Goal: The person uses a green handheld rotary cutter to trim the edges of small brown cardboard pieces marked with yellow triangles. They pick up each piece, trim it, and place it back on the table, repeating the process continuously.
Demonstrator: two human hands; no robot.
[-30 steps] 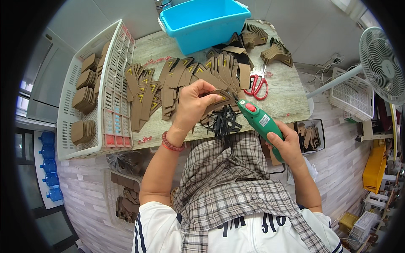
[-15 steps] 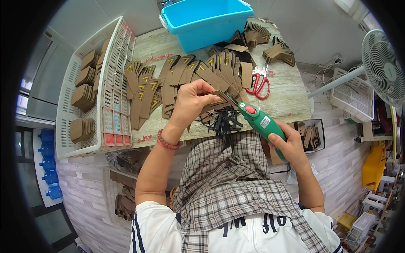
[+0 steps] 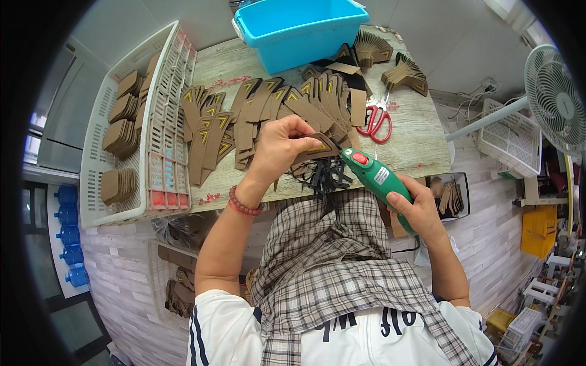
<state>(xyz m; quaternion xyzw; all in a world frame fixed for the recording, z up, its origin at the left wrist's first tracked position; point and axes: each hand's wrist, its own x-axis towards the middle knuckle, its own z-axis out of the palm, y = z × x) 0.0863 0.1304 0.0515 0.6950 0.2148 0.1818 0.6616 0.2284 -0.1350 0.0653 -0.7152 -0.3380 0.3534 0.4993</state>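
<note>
Fingers (image 3: 298, 124) of the person's left hand (image 3: 273, 152) are pinched together on a brown patch (image 3: 316, 145) with a yellow V on it, held up over the front part of a table (image 3: 424, 137). The right hand (image 3: 420, 210) is wrapped around a green tool (image 3: 373, 174) with a red button (image 3: 361, 158), its fingers closed on the grip. The tool's narrow tip is right by the patch's dark edge; from where I stand, I can't tell whether they touch. Just below the patch, a tangle of black strips (image 3: 325, 177) hangs at the table's front edge, close to a checked apron (image 3: 329, 256). Beyond the left hand, a spread of more patches (image 3: 259, 113) overlaps across the table, many showing yellow marks. Red-handled scissors (image 3: 381, 125) lie to the right of the spread, and a fanned bundle (image 3: 405, 74) of brown pieces rests behind them. A blue tub (image 3: 284, 52) stands at the far side. On the left, a white crate (image 3: 168, 140) holds stacks of rounded brown pieces (image 3: 120, 139). A reddish beaded bracelet (image 3: 234, 198) circles the left wrist. Off to the right is a white fan (image 3: 554, 97).
</note>
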